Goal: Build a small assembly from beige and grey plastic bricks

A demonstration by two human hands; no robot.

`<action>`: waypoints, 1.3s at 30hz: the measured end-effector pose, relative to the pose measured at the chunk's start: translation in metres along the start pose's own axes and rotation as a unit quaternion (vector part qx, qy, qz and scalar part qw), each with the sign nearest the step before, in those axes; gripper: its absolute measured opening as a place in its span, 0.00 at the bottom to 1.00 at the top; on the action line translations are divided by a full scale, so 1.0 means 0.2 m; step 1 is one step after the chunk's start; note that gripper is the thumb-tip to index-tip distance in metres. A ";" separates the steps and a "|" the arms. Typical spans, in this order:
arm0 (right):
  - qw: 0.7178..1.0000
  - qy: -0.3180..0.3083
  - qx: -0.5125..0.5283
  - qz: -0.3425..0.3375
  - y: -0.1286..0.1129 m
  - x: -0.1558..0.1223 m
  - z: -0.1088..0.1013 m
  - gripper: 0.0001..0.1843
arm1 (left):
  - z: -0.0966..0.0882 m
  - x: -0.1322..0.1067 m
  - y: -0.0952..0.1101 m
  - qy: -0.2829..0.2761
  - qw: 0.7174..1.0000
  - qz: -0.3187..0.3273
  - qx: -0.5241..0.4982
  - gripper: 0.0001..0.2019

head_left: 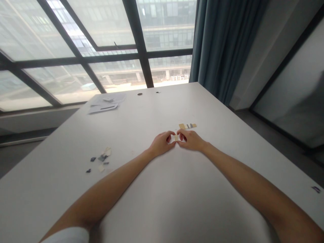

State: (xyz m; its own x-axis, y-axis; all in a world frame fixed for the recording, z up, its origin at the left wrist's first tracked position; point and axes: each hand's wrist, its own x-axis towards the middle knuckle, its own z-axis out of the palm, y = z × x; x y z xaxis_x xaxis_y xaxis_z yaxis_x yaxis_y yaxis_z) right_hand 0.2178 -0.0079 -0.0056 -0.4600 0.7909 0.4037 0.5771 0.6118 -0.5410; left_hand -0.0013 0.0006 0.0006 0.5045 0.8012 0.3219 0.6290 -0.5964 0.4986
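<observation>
Between my two hands is a small pale-yellow piece that looks like a studded building brick plate (176, 137). My left hand (162, 143) pinches its left side with thumb and fingertips. From the right, my right hand (190, 139) grips the same piece in a similar pinch. Just beyond my right hand lies a flat strip of yellow, white and grey pieces (187, 126) on the white table (157, 189). Off to the left, a loose scatter of small grey, dark and cream pieces (102, 158) rests on the tabletop, apart from both hands.
Paper sheets (103, 107) with small items on them lie at the far left of the table. A round dark disc (140, 94) and a small dark object (158, 92) are near the far edge. A dark purplish item (316, 189) sits at the right edge. Beyond stands a blue curtain (222, 47).
</observation>
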 end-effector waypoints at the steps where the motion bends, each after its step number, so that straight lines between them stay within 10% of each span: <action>1: 1.000 0.000 0.000 0.000 0.00 0.00 0.00 0.13 | 0.00 0.00 0.00 0.002 1.000 0.001 0.000 0.15; 39: 1.000 0.000 -0.005 -0.001 0.01 0.00 0.01 0.14 | 0.01 0.00 -0.02 0.002 1.000 0.009 0.002 0.15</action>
State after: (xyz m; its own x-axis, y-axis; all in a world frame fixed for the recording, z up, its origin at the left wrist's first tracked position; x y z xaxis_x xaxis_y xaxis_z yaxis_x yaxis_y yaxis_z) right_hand 0.2178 -0.0057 -0.0082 -0.4615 0.7898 0.4040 0.5829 0.6133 -0.5331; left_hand -0.0021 0.0027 -0.0035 0.5133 0.7904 0.3343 0.6220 -0.6110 0.4897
